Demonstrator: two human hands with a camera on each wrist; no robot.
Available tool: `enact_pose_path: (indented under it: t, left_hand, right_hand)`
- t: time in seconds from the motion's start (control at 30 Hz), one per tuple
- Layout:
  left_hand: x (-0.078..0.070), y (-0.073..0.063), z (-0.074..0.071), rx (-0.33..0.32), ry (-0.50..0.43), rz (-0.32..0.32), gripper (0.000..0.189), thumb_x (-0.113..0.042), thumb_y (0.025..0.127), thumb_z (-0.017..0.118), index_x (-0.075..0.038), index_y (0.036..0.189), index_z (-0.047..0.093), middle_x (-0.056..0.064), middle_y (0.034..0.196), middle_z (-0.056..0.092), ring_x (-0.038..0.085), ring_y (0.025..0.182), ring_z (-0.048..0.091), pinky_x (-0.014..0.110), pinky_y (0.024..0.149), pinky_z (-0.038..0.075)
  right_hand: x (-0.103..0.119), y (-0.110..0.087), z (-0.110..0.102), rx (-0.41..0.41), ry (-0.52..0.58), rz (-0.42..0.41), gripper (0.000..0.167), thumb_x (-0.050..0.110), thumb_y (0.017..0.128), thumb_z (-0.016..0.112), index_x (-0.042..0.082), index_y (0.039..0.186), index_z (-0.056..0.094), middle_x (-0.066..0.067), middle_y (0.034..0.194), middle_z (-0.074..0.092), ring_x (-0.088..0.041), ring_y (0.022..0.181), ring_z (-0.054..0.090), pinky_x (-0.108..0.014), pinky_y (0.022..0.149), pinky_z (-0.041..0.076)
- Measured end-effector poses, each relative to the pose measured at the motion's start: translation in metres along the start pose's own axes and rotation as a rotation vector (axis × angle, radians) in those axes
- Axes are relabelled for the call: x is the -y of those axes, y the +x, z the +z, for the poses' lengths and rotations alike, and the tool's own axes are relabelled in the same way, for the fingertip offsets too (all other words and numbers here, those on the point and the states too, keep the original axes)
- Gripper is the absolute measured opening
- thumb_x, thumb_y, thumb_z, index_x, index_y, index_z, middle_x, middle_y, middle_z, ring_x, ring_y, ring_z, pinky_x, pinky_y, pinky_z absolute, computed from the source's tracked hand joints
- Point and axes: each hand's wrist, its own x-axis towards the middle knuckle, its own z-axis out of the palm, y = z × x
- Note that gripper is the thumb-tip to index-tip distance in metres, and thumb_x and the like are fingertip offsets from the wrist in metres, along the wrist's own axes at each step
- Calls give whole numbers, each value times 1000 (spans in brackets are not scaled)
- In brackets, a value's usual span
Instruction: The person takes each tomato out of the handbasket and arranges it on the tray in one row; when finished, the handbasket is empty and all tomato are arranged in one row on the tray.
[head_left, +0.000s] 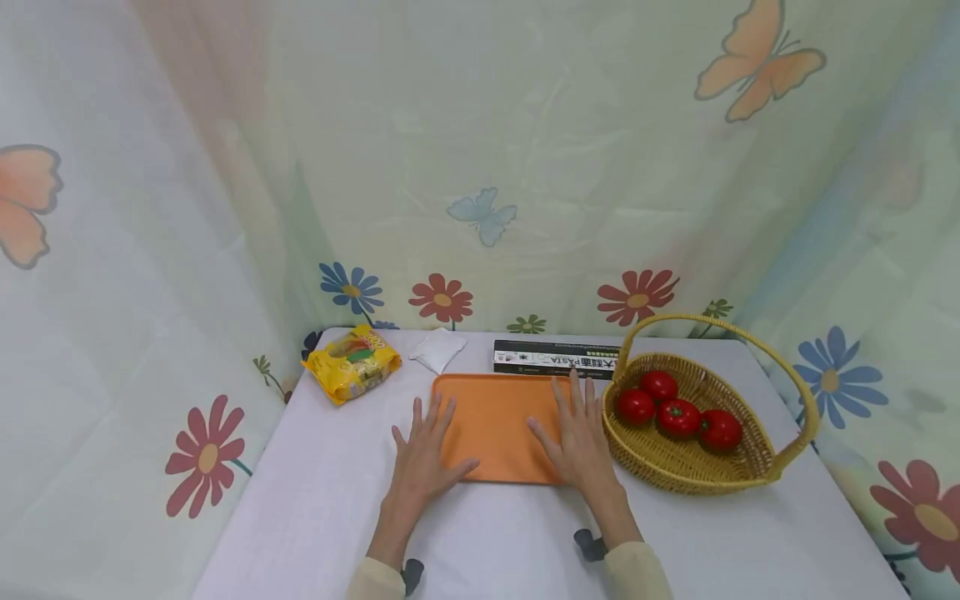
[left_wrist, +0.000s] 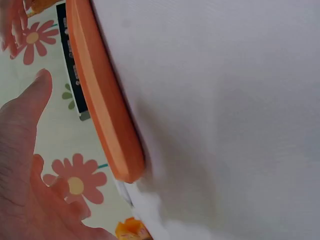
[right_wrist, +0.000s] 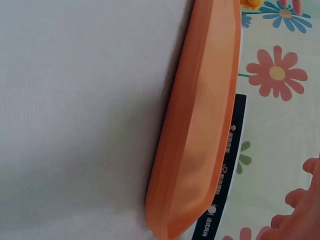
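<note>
An orange tray lies on the white table between my two hands. Over its left end, my left hand spreads its fingers and holds nothing. My right hand hovers with spread fingers at the tray's right end, also with nothing in it. In the left wrist view, the left thumb is apart from the tray's side. The right wrist view shows the tray's long edge, with the right fingers off to one side.
To the right stands a yellow wicker basket with a tall handle, holding several tomatoes. Behind the tray lie a black pasta box and a folded white cloth-like item. A yellow snack-like packet sits at the back left.
</note>
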Motion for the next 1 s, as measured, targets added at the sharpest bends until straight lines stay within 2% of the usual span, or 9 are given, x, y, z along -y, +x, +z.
enact_pose_path:
  t: [0.23,0.47,0.57,0.7,0.8,1.0]
  left_hand:
    - [12,-7,3,53,-40,-44,116,-61,82,89,-20,173,28,13,181,17,50,165,8,88,118,17]
    - [28,-13,1,167,-277,-149,130,-46,81,95,-4,173,14,19,180,12,41,167,4,74,130,6]
    - [34,-15,3,202,-322,-193,128,-40,81,96,-1,172,14,21,179,16,41,167,8,67,133,5]
    - [35,-16,2,217,-328,-210,122,-36,81,97,-3,171,22,21,177,23,45,165,13,69,132,9]
    - [36,-15,1,221,-307,-221,120,-36,80,98,-6,171,26,21,176,25,48,164,16,72,130,14]
    - [40,-16,1,205,-289,-246,118,-40,79,98,-8,171,30,24,175,26,57,160,19,75,127,21]
  right_hand:
    - [-3,-7,-5,-1,10,-14,90,56,104,64,7,171,29,-22,180,5,-52,164,7,-68,132,11]
    - [-5,-15,-22,-1,38,-24,87,50,104,67,6,170,30,-20,181,5,-50,165,5,-72,129,20]
    - [-7,-20,-35,18,80,-25,85,45,105,68,7,170,30,-19,181,8,-48,165,9,-73,127,23]
    - [-14,-28,-59,36,163,-46,80,40,106,68,11,170,32,-16,180,19,-46,163,21,-75,122,31]
    - [-23,-33,-79,20,204,-70,76,34,105,71,11,169,36,-17,176,31,-46,159,32,-75,118,37]
    - [-43,-30,-113,-53,225,-70,75,19,94,85,8,160,51,-20,164,50,-49,148,48,-73,109,48]
